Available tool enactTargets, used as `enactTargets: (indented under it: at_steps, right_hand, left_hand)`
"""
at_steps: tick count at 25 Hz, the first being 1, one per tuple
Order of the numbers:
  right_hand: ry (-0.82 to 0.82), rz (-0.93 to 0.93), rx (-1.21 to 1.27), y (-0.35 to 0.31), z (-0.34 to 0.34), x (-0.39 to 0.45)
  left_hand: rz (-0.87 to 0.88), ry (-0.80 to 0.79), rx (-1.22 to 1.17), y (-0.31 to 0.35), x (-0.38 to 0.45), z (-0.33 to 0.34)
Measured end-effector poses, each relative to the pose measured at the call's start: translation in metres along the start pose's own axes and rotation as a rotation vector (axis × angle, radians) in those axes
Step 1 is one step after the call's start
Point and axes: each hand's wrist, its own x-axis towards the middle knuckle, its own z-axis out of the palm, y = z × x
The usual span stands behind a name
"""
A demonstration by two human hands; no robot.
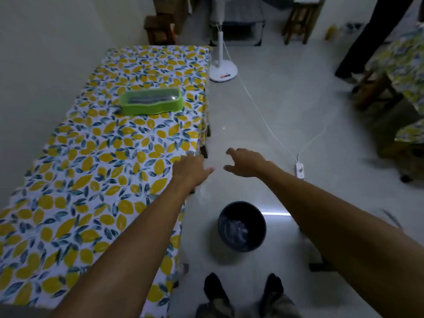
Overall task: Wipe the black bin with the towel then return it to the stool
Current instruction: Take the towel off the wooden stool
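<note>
1. Black bin stands upright on the pale floor, just ahead of my two feet in dark socks and between my outstretched forearms.
2. Its mouth faces up at me, and something crumpled and shiny lies at the bottom; I cannot tell what it is.
3. My left hand reaches forward, palm down, fingers loosely spread, over the near corner of the table; it holds nothing.
4. My right hand hangs in the air above the floor, fingers curled and apart like a loose claw, also gripping nothing.
5. Both hands are well beyond the bin and apart from it, with a small gap between them.
6. On my left the table wears a lemon-print tablecloth, and a green tray with a clear lid rests toward its far end.
7. A white standing fan is at the far corner of the table, its cord running across the floor to a power strip on my right.
8. Wooden stools stand against the far wall; a second lemon-covered table edges in at far right, with someone's dark-trousered leg beside it.
</note>
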Motion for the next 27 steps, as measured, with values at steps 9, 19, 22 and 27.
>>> enactTargets:
  at_steps: [9,19,22,27]
  right_hand:
    - [-0.061,0.164,0.160,0.118,0.051,-0.063]
    - [-0.102,0.335,0.349,0.262,0.117,-0.139]
    - [-0.120,0.429,0.408,0.307,0.142,-0.175]
    - [-0.133,0.604,0.513,0.370,0.199,-0.231]
  left_hand:
    - [0.150,-0.164,0.054,0.111,0.002,0.048]
    - [0.331,-0.277,0.192,0.279,-0.003,0.113]
    - [0.401,-0.329,0.249,0.328,-0.007,0.137]
    - [0.500,-0.394,0.267,0.391,-0.012,0.180]
